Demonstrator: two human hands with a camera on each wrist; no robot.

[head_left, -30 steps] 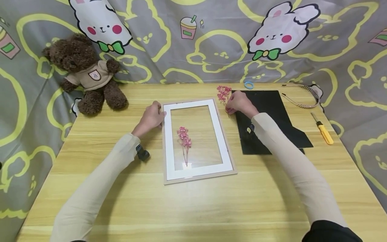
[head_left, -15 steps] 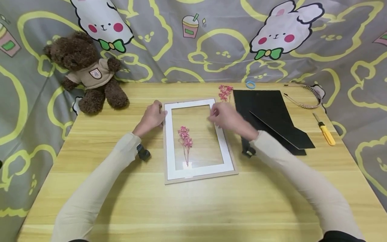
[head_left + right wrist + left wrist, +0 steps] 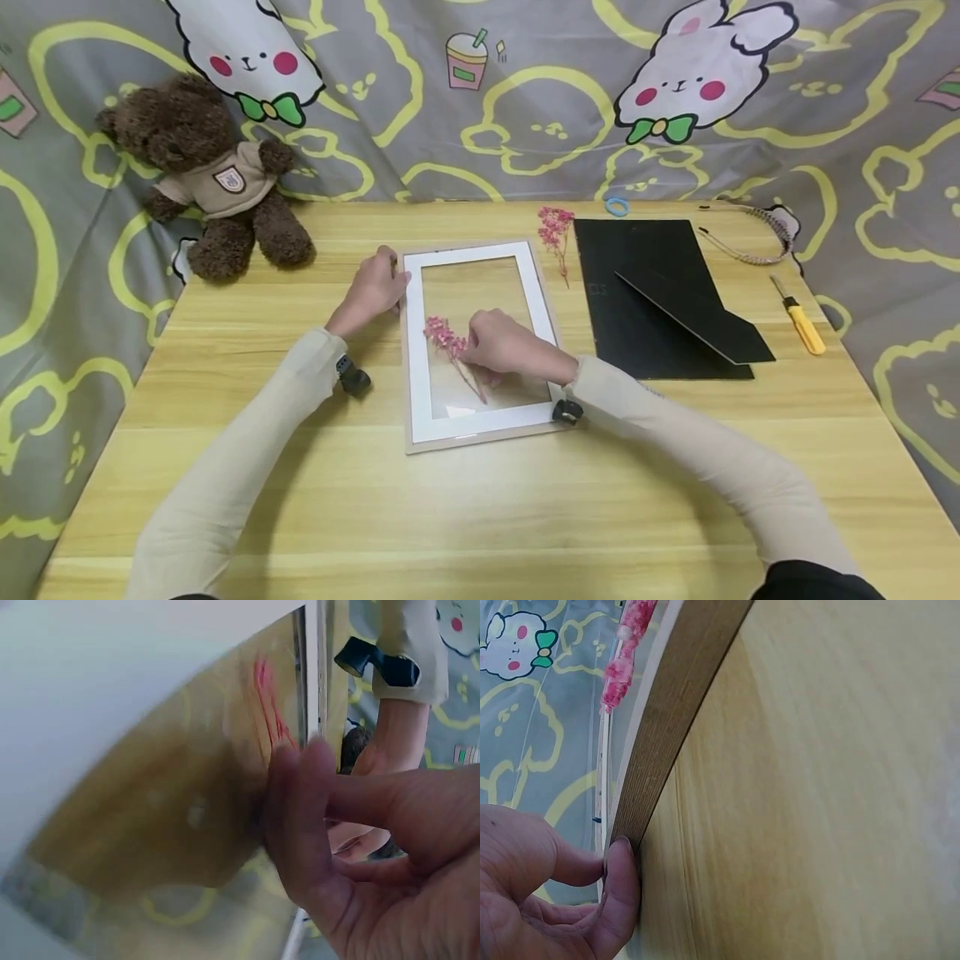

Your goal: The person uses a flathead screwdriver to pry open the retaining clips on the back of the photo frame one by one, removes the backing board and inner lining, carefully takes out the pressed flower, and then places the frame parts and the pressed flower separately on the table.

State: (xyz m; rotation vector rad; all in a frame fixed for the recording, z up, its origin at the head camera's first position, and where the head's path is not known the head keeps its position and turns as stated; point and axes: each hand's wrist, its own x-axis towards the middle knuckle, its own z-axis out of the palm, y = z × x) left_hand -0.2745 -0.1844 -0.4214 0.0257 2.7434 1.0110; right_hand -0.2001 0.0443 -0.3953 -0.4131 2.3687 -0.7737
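Observation:
A picture frame (image 3: 495,432) with a white inner mat lies on the table in the head view. My left hand (image 3: 375,283) grips its left edge; the left wrist view has the thumb and a finger on the wooden side (image 3: 660,727). On the clear pane rests a sprig of pink dried flowers (image 3: 444,335), tilted, its stem pointing toward the lower right. Over the pane, my right hand (image 3: 504,343) pinches the sprig's stem below the blossoms. Its fingertips sit at the reddish stems (image 3: 271,712) in the right wrist view.
Right of the frame lie a second pink sprig (image 3: 557,233) and a black backing board (image 3: 645,258) with a stand flap (image 3: 697,321). Farther right are a yellow-handled screwdriver (image 3: 804,325) and a headband (image 3: 772,229). A blue ring (image 3: 617,207) and a teddy bear (image 3: 225,187) are at the back.
My right hand has left the second sprig beside the board and moved left and down to the sprig on the pane, which has tilted. The left hand has stayed on the frame.

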